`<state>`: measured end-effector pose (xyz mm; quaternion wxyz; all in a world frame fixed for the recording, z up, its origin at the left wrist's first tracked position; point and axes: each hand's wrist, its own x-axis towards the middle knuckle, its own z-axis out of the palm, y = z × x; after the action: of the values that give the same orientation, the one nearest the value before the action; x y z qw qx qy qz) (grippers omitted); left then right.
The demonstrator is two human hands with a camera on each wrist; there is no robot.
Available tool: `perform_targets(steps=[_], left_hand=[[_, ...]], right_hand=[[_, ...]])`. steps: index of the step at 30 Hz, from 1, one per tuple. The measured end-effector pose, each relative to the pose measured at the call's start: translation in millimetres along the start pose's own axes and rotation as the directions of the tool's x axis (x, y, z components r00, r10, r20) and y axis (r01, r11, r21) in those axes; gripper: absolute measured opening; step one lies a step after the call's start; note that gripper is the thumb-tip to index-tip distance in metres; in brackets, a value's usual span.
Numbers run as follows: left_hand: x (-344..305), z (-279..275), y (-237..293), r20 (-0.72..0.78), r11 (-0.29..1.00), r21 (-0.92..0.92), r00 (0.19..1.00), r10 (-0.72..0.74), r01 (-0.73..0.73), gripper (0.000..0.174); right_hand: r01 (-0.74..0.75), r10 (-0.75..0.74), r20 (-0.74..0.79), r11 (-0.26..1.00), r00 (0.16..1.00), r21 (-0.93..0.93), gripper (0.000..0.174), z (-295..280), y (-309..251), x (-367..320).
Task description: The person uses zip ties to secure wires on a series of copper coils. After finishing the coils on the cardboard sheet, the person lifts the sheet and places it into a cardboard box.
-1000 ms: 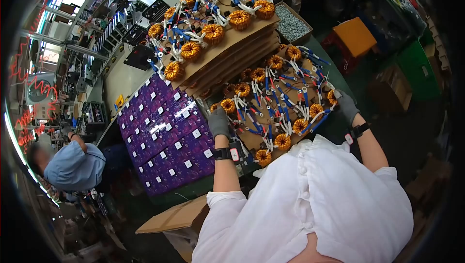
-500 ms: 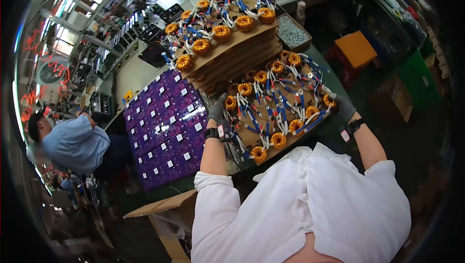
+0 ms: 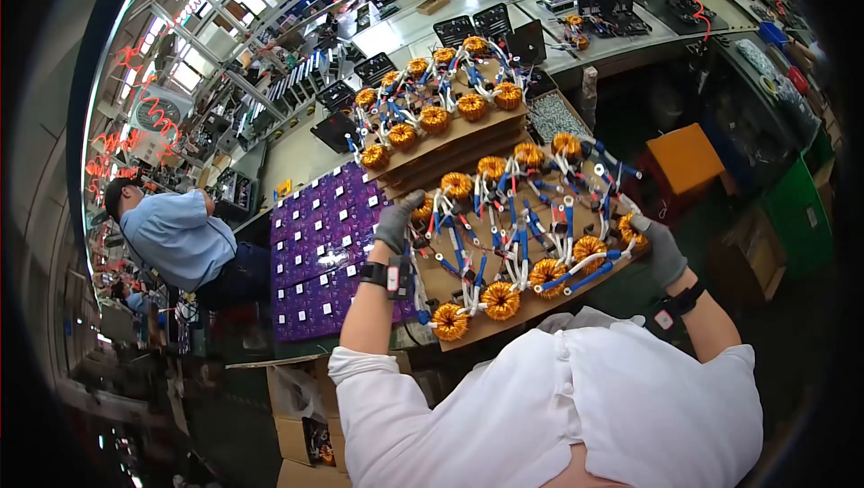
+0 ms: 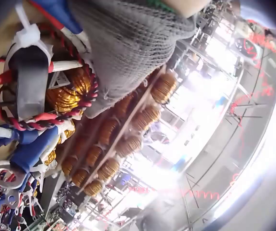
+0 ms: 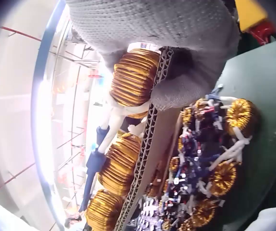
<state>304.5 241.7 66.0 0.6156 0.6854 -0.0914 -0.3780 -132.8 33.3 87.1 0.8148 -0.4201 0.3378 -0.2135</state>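
A cardboard sheet (image 3: 587, 220) carries copper-wound ring coils (image 3: 501, 301) with blue, white and red leads. My gloved left hand (image 3: 394, 225) grips its left edge beside a coil. At the right edge, my gloved right hand (image 3: 662, 254) holds the sheet. In the right wrist view, the right hand (image 5: 176, 29) has fingers round the corrugated edge (image 5: 145, 144), next to a coil (image 5: 133, 79); the sheet is raised above another layer of coils (image 5: 223, 178). The left wrist view shows the left hand's glove (image 4: 128, 48) against a coil (image 4: 73, 94); its fingertips are partly hidden.
Behind the sheet stands a stack of cardboard layers (image 3: 468, 133) topped with coils. Purple packaging with white squares (image 3: 315, 254) lies to the left, near a person in a blue shirt (image 3: 184, 234). An orange-topped stool (image 3: 684, 160) is at the right, open cartons below left.
Both hands have lifted the coil-laden sheet, which appears larger and nearer than before. The head view has tilted upward, showing more of the benches behind.
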Motion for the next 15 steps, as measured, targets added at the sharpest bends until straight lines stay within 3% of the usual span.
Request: perform_targets(steps=[1,2,3,5,6,7,9,11,12,13,15], left_hand=[[11.5,-9.2,12.8,-0.02,0.999,0.01,0.999,-0.039,0.039,0.037],[-1.0,2.2,40.0,0.027,0.999,-0.043,0.999,0.031,-0.03,0.035],[-12.4,13.9,69.2,0.071,0.99,-0.1,0.992,0.105,-0.097,0.032],[9.9,1.8,109.0,0.173,0.997,-0.074,0.985,0.02,-0.007,0.033],[12.9,0.8,130.8,0.123,0.998,-0.01,0.99,0.067,-0.066,0.033],[28.6,-7.5,149.2,0.19,0.993,-0.049,0.975,0.113,-0.105,0.031],[54.5,-18.7,183.1,0.186,0.985,-0.143,0.975,0.123,-0.097,0.027],[54.7,-20.8,224.1,0.186,0.989,-0.131,0.978,0.097,-0.073,0.024],[75.3,-31.2,235.2,0.183,0.984,-0.159,0.977,0.113,-0.084,0.022],[101.5,-42.6,247.0,0.128,0.98,-0.113,0.976,0.177,-0.163,0.021],[146.4,-60.9,260.2,0.067,0.962,-0.065,0.961,0.269,-0.265,0.022]], right_hand=[[0.01,-0.009,0.011,0.997,1.0,-0.077,0.038,9.7,-18.5,-5.8],[0.096,-0.096,0.053,0.995,0.994,-0.005,0.038,23.6,-33.5,-7.4],[0.154,-0.152,-0.042,0.987,0.987,0.05,0.036,36.2,-36.5,4.7],[0.251,-0.249,0.044,0.965,0.968,-0.075,0.036,31.4,-47.9,33.5],[0.286,-0.285,0.02,0.955,0.958,-0.085,0.035,42.1,-54.6,44.8],[0.325,-0.322,0.056,0.943,0.945,-0.072,0.035,53.5,-62.9,55.2],[0.325,-0.325,-0.007,0.945,0.946,-0.045,0.033,91.6,-81.9,69.2],[0.374,-0.369,0.072,0.924,0.927,-0.078,0.035,107.0,-88.9,105.9],[0.359,-0.358,0.063,0.933,0.932,-0.007,0.037,145.2,-107.1,96.7],[0.356,-0.341,0.148,0.931,0.928,-0.088,0.038,138.7,-104.8,130.5],[0.366,-0.36,0.102,0.929,0.927,-0.055,0.036,152.3,-97.8,180.8]])
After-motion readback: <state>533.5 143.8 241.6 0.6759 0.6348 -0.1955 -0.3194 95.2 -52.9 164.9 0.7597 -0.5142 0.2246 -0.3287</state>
